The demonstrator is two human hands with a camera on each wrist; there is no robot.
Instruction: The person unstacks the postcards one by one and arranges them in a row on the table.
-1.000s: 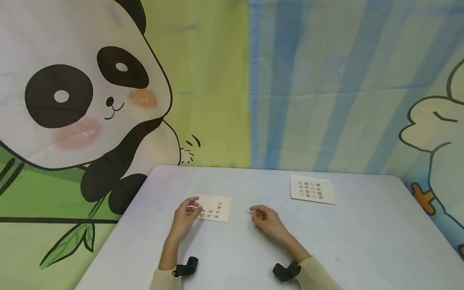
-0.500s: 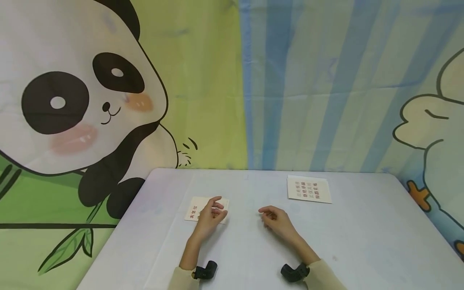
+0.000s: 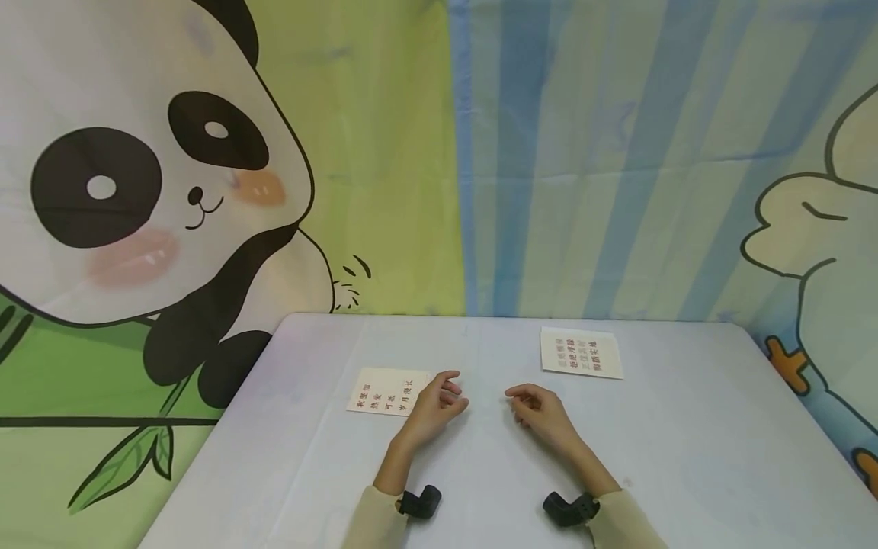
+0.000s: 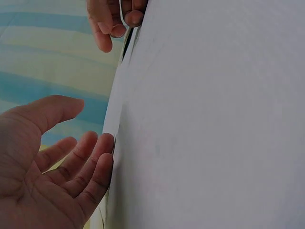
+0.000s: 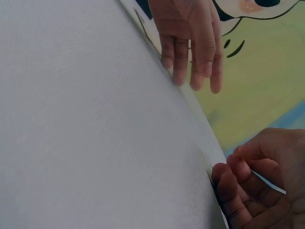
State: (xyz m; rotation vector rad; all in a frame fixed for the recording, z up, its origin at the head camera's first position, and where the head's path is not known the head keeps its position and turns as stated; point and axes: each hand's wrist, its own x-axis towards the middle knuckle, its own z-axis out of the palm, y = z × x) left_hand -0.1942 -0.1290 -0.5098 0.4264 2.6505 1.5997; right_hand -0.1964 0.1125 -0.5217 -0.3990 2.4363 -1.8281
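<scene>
My left hand hovers low over the white table with relaxed, slightly bent fingers and nothing in them. It overlaps the right end of a cream card printed with several columns of red characters. My right hand is a short way to its right, fingers loosely curled and holding nothing. Behind the right hand lies a second cream card with red and grey characters. In the left wrist view the left palm shows with thumb and fingers apart. The right wrist view has the right fingers bent close to the thumb.
The white table runs back to a cloth backdrop with a large panda at left and a pale bird at right. Each wrist wears a black camera below a cream sleeve.
My left hand has moved right, across the left card and nearly off it, uncovering its characters. The right hand has shifted slightly right. The head view has turned a little; both cards stay put.
</scene>
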